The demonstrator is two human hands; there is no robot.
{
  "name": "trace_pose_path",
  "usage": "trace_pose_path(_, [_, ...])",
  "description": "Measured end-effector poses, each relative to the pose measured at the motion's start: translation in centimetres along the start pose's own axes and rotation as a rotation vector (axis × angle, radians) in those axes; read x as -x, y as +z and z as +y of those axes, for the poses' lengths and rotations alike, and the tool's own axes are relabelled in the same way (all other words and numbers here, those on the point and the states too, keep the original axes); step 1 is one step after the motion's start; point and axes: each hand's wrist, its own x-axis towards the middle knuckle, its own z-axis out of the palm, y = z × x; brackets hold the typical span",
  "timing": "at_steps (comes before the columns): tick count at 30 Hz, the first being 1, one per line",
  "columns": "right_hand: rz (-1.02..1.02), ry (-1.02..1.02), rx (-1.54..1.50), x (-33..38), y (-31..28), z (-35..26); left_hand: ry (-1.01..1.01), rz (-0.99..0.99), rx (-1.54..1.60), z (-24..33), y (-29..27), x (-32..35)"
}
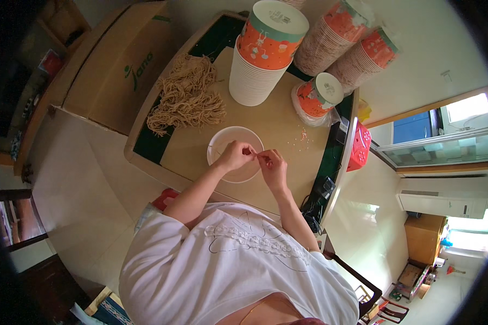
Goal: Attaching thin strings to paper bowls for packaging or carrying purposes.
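Observation:
My left hand (pixel 237 156) and my right hand (pixel 273 168) are raised in front of me, fingertips pinched close together. Whatever lies between them is too small to make out. Below the left hand is a round white paper bowl (pixel 218 142), its inside partly covered by that hand. The right hand is just beyond the bowl's right edge. A pile of tan knotted strings (pixel 187 97) lies on the table, beyond the bowl and to its left.
A tall stack of paper tubs (pixel 259 59) stands behind the bowl. Wrapped stacks (pixel 331 40) and a shorter stack (pixel 315 100) are farther right, near small scattered bits (pixel 302 138). Black cables (pixel 310 211) lie at the table's right edge. A cardboard box (pixel 119 65) stands left.

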Motion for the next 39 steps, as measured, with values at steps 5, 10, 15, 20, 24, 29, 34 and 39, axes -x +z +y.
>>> trace_pose_path(5, [0.02, 0.041, -0.055, 0.3, 0.2, 0.9, 0.022, 0.099, -0.003, 0.3, 0.3, 0.4])
trace_pose_path(10, [0.031, 0.041, -0.055, 0.1, 0.0, 0.8, 0.036, 0.084, -0.004, -0.4, 0.1, 0.2])
trace_pose_path(15, [-0.025, 0.024, -0.047, 0.0, -0.4, 0.2, -0.004, 0.054, -0.072, 1.1, -0.2, 0.5])
trace_pose_path(20, [-0.01, -0.026, -0.007, -0.1, -0.1, 0.0, 0.025, 0.046, 0.039, 1.1, 0.3, 0.3])
trace_pose_path(24, [-0.006, -0.029, 0.03, 0.1, 0.1, 0.7, 0.017, 0.013, -0.038, 1.2, -0.2, 0.2])
trace_pose_path(29, [-0.01, -0.076, 0.019, 0.0, -0.3, 0.8, 0.037, 0.0, -0.034, 0.8, -0.2, 0.2])
trace_pose_path(34, [-0.001, -0.114, 0.039, -0.1, -0.5, 0.6, 0.058, 0.087, -0.108, 0.7, -0.2, 0.2])
trace_pose_path(39, [-0.006, -0.049, 0.014, -0.3, -1.0, 0.7, 0.071, 0.13, -0.031, 0.2, -1.1, 0.1])
